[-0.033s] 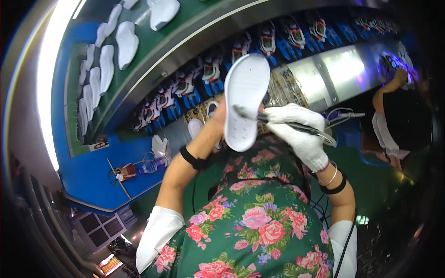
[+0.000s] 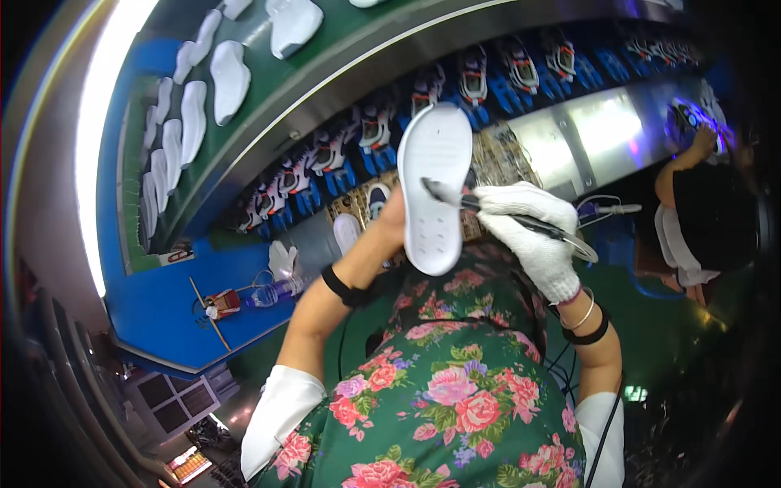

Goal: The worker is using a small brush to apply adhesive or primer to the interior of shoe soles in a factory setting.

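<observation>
A white shoe sole [image 2: 434, 150] stands nearly upright in front of me, its inner face toward me, with small holes at the lower end. My left hand [image 2: 393, 216] grips it from behind on the left edge; most of its fingers are hidden by the sole. My right hand [image 2: 533, 228], in a white knit glove, is closed around a black-handled brush [image 2: 440, 192] with a thin pale tube curving off its rear. The dark bristles lie against the middle of the sole's inner face.
Behind the sole, a conveyor [image 2: 561, 150] carries several shoe uppers [image 2: 376, 126]. More white soles [image 2: 230, 81] lie on a green shelf at upper left. A blue table [image 2: 163, 297] holds a plastic bottle [image 2: 272, 291]. Another person [image 2: 704, 215] works at the right.
The sole has shifted slightly downward in view. The brush head sits a little farther up and to the right on its inner face. Both hands keep their hold.
</observation>
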A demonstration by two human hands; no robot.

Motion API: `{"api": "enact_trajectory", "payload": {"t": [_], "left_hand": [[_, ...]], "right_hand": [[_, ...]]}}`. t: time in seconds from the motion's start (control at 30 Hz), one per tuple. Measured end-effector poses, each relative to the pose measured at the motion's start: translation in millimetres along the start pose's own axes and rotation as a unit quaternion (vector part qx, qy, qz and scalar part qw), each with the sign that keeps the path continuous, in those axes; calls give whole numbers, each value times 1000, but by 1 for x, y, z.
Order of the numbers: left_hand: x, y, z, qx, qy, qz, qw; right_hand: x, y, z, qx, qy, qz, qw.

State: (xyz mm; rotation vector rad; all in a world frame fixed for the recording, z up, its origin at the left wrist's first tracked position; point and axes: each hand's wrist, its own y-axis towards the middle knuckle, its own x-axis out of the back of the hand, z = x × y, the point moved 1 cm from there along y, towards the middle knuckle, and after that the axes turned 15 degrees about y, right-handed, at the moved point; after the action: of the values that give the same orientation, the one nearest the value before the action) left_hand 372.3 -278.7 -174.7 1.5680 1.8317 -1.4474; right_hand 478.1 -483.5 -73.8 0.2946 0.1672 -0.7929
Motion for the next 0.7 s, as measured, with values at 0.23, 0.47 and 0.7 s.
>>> {"api": "enact_trajectory", "payload": {"t": [0.23, 0.47, 0.7], "left_hand": [[-2, -21, 27, 55, 200, 10, 978], [-44, -26, 28, -28, -113, -110, 987], [-57, -14, 39, -115, -66, 39, 990]], "right_hand": [[15, 8, -8, 66, -127, 95, 985], [1, -4, 6, 132, -151, 115, 973], [4, -6, 11, 163, -160, 57, 972]]}}
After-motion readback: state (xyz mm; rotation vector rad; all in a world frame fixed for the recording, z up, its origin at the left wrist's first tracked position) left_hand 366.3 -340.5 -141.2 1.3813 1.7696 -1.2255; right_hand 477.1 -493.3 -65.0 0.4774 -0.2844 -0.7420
